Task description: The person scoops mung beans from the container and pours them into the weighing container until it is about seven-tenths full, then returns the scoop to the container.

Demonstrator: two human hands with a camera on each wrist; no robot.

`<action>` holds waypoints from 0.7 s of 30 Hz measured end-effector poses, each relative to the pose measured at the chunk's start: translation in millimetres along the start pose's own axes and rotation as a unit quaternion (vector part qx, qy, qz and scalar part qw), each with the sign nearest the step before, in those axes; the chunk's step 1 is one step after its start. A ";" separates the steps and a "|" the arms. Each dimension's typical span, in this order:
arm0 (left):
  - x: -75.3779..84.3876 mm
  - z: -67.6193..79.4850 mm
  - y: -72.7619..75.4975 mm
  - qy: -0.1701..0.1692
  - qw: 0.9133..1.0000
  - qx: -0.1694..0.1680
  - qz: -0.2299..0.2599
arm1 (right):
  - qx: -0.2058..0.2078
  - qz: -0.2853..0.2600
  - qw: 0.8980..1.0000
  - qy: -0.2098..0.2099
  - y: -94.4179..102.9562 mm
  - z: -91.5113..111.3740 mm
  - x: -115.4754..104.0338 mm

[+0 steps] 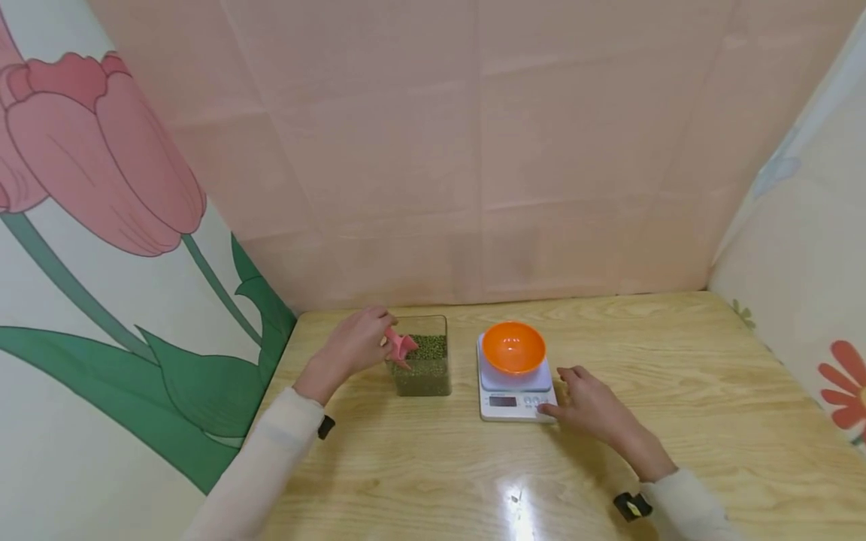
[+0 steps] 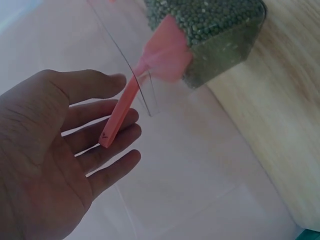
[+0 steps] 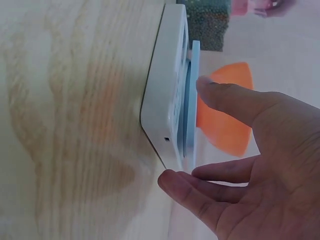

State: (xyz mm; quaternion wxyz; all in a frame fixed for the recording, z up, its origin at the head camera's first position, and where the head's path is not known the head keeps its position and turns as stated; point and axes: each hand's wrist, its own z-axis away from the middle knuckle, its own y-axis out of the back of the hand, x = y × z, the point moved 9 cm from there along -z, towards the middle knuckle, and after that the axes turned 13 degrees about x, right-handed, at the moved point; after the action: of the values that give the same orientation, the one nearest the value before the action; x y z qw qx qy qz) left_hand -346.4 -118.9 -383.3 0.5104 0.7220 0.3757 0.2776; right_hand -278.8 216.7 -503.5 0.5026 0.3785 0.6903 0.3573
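Note:
In the head view my left hand (image 1: 358, 340) holds a small pink scoop (image 1: 401, 348) over the left rim of a clear square container (image 1: 426, 383) of green mung beans (image 1: 430, 347). The left wrist view shows the handle (image 2: 119, 116) between thumb and fingers, and the scoop's head beside the beans. My right hand (image 1: 591, 406) is at the right side of a white digital kitchen scale (image 1: 492, 412), its thumb at the front buttons and its other fingers beside the edge. An orange bowl (image 1: 514, 347) sits on the scale's platform.
Container and scale stand side by side on a wooden table (image 1: 406, 466), a narrow gap between them. Behind the table's back edge hangs a pink cloth (image 1: 379, 173). A tulip-patterned panel (image 1: 95, 150) borders the left side, and a flowered panel (image 1: 812, 300) the right.

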 end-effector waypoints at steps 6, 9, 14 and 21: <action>5.9 -3.9 -6.9 -0.049 0.998 -0.018 -0.036 | -0.008 0.001 1.000 -0.001 -5.2 2.5 -4.0; 8.1 -4.9 -9.3 -0.058 0.997 -0.030 -0.048 | -0.006 -0.001 1.000 0.006 -7.1 2.0 -5.9; 9.5 -8.0 -12.3 -0.065 0.995 -0.050 -0.061 | -0.003 -0.003 1.000 0.017 -10.3 0.5 -6.3; 10.4 -10.7 -20.0 -0.084 0.991 -0.069 -0.076 | -0.024 -0.006 1.000 -0.009 -17.5 1.5 -1.2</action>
State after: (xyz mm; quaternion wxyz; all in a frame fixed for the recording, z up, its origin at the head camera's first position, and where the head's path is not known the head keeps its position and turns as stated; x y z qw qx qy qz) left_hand -354.1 -100.7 -398.6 0.6081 0.6755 0.3650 0.2017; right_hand -280.0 207.8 -518.6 0.5201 0.3653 0.6790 0.3673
